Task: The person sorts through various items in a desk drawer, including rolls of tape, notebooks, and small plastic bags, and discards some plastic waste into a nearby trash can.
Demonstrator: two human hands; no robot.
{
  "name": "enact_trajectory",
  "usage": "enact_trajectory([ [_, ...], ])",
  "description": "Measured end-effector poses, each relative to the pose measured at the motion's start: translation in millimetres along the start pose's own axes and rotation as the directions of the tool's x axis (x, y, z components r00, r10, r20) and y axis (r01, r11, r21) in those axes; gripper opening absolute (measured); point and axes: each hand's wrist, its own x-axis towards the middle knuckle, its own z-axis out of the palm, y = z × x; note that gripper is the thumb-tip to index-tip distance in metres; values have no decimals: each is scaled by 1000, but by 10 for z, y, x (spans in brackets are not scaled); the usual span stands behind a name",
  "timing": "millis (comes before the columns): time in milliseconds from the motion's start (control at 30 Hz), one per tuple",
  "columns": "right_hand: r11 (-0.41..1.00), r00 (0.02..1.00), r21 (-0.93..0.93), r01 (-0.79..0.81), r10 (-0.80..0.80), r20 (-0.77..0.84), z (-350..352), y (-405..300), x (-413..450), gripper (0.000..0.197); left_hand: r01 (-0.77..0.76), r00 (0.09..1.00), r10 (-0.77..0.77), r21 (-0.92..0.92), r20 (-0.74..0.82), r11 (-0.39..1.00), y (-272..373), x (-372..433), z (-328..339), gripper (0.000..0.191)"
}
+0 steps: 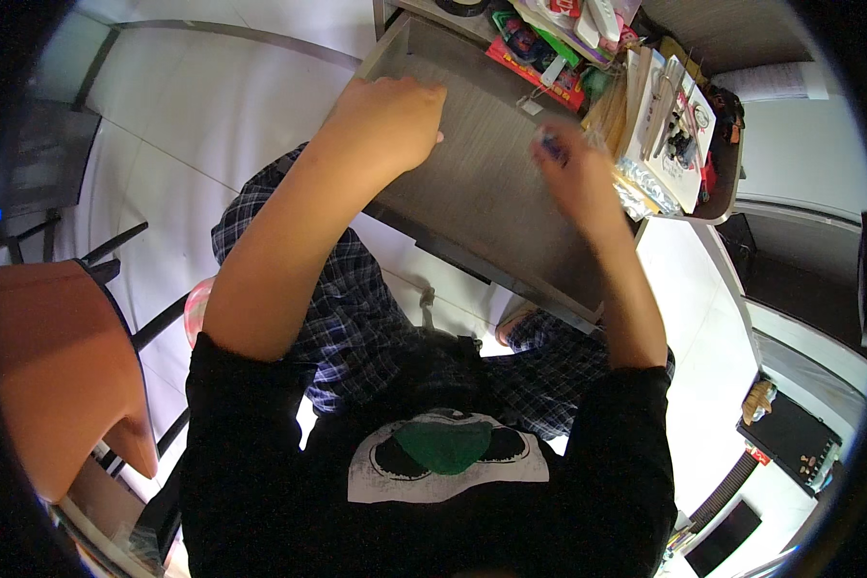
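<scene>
A pulled-out drawer (477, 180) with a grey wood-grain bottom lies before me. My left hand (394, 119) is above its left part, back of the hand up. Its fingers curl under and are mostly hidden, so I cannot tell whether it holds anything. Over the drawer's right side, my right hand (578, 162) is blurred and pinches a small dark blue object (552, 147) with a clear, shiny part. What that object is cannot be made out. Close to the right hand, a crinkled clear plastic packet (639, 188) lies beside a stack of books or boxes.
Right of the drawer, a tray (730, 195) holds a white booklet (701, 119) with pens and small items on it. A red packet (531, 72) and other clutter crowd the drawer's far edge. An orange-brown chair (65, 361) stands at left.
</scene>
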Motion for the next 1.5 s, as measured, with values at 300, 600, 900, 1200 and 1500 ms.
enact_trajectory([
  [300, 771, 999, -636, 31, 0, 49, -266, 397, 851, 21, 30, 996, -27, -32, 84, 999, -67, 12, 38, 38],
  [600, 821, 970, -570, -37, -109, -219, 123, 600, 1011, 24, -19, 998, 25, -98, 61, 995, -59, -5, 60, 35],
  [900, 784, 997, -620, 34, -71, -35, 101, 496, 858, 13, -52, 997, 59, -107, 56, 993, -38, -17, 31, 36],
  [1200, 684, 984, -723, 93, -174, -38, 64, 476, 689, 12, -40, 993, 53, -120, 110, 992, -30, -7, 44, 41],
  [1500, 883, 921, -315, 348, -385, -60, 79, -90, -580, 17, -59, 979, 68, -53, 191, 997, -9, -41, 118, 34],
])
